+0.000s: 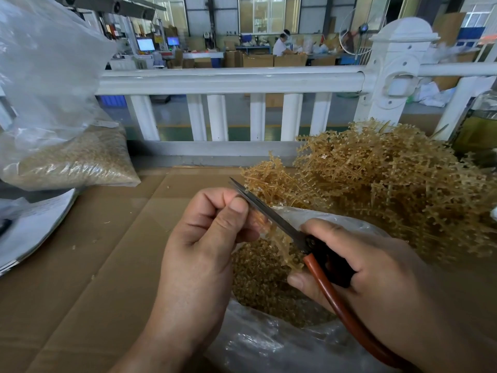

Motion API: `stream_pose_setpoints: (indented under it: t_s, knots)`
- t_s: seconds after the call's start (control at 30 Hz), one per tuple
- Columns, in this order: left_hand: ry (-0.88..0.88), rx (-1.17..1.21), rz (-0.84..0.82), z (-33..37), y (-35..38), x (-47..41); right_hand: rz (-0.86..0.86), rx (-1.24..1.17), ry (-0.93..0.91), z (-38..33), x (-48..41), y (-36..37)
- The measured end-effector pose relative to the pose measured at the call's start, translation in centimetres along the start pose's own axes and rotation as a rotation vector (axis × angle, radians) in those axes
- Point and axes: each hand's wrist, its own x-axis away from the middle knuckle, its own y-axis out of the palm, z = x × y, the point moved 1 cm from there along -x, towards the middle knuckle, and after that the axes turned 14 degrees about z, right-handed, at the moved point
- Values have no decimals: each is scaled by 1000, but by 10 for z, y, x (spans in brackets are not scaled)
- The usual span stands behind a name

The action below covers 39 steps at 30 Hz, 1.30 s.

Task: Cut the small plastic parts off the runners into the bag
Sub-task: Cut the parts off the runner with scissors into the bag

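Far left there's a big clear sack (pixel 67 157) sat on the bench, its bottom packed with tiny tan bits and the loose top flopping up towards the camera; just below it a white round thing (pixel 35 227) pokes in from the edge, honestly can't tell what it is. The whole worktop is covered in flat cardboard (pixel 102 259), and a white railing (pixel 228 79) runs across behind it.

Moving to the middle: the left hand (pixel 199 246) is curled up, thumb and forefinger pinching the top of a runner (pixel 282 249); the runner hangs down from that pinch, right over the mouth of the open bag (pixel 269 343). The scissors (pixel 271 214) cross just behind the thumb, tip pointing up and left, blades lying against the runner; looks like the blades are together, but the angle is poor so don't quote me.

The right hand (pixel 382 273) has its fingers wrapped round the scissors' red handles, thumb on the near side. Under both hands the bag is already holding a good layer of small parts (pixel 258 278), same tan colour.

Off to the right, behind the bag and touching its far edge, is a big tangled heap of runners (pixel 390 189) waiting on the cardboard.
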Motion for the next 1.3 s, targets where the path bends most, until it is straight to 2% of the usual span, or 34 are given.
stream_pose_setpoints:
  t_s: [0.6, 0.77, 0.87, 0.97, 1.1, 1.2, 1.3]
  knots:
    - [0, -4, 2, 3, 0, 2, 52, -43, -80, -2, 1, -6]
    - [-20, -8, 8, 4, 0, 2, 44, -46, -69, -1, 1, -4]
    - [-27, -7, 14, 5, 0, 2, -17, -58, -11, 1, 1, -3]
    - [-31, 1, 12, 8, 1, 1, -51, -210, 52, 1, 0, 1]
    - [-166, 150, 4, 10, 4, -1, 70, -467, 200, 6, -2, 2]
    - [-271, 226, -27, 10, 7, 1, 147, -756, 345, 8, -2, 4]
    - [-329, 282, -59, 12, 10, 4, 156, -984, 447, 10, -4, 10]
